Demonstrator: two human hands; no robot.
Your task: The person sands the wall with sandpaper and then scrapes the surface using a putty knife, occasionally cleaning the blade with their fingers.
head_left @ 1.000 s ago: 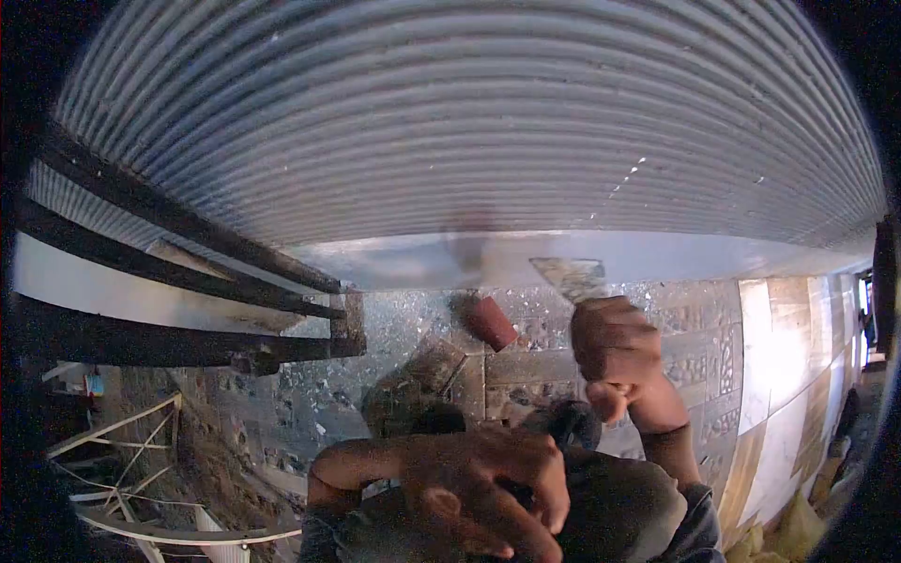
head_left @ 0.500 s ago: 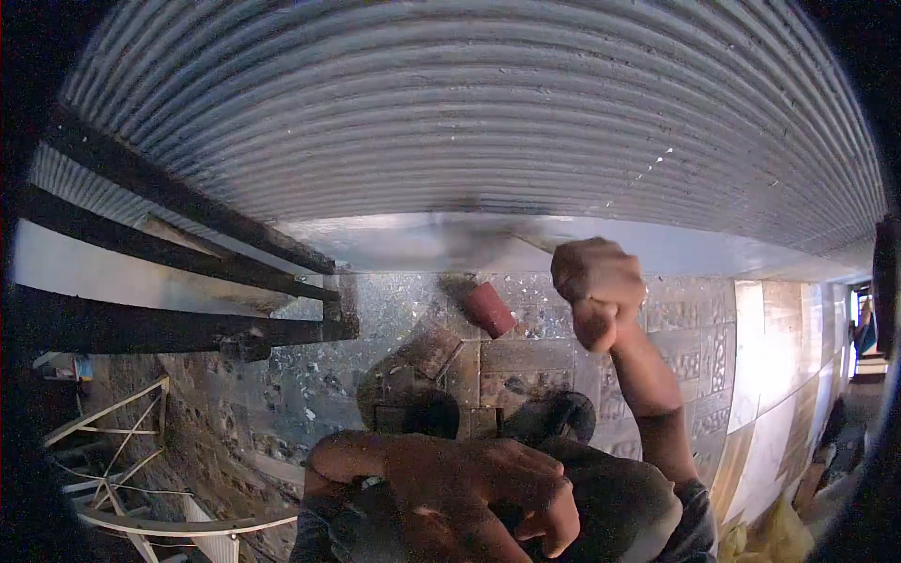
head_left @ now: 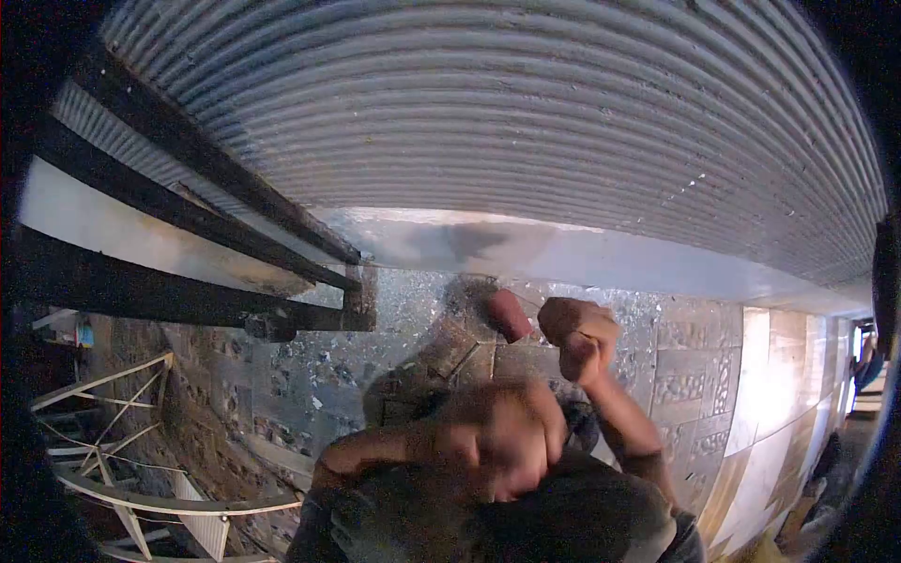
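Observation:
My right hand [head_left: 584, 338] is closed, with bent fingers, just right of a red cylindrical object [head_left: 508, 315] on the tiled floor; what it holds, if anything, is too small to make out. My left hand [head_left: 507, 436] is blurred by motion above my knees, its fingers smeared. The red object lies near the foot of the wall and neither hand touches it.
A ribbed grey wall [head_left: 526, 113] with a smooth pale base [head_left: 638, 251] rises ahead. Dark beams [head_left: 216, 216] stand at the left, above a pale metal frame [head_left: 122, 413]. Light tiles [head_left: 770, 366] lie at the right.
My right hand has come down, away from the wall base and closer to the red object. My left hand has risen a little and turned. The view has tilted slightly.

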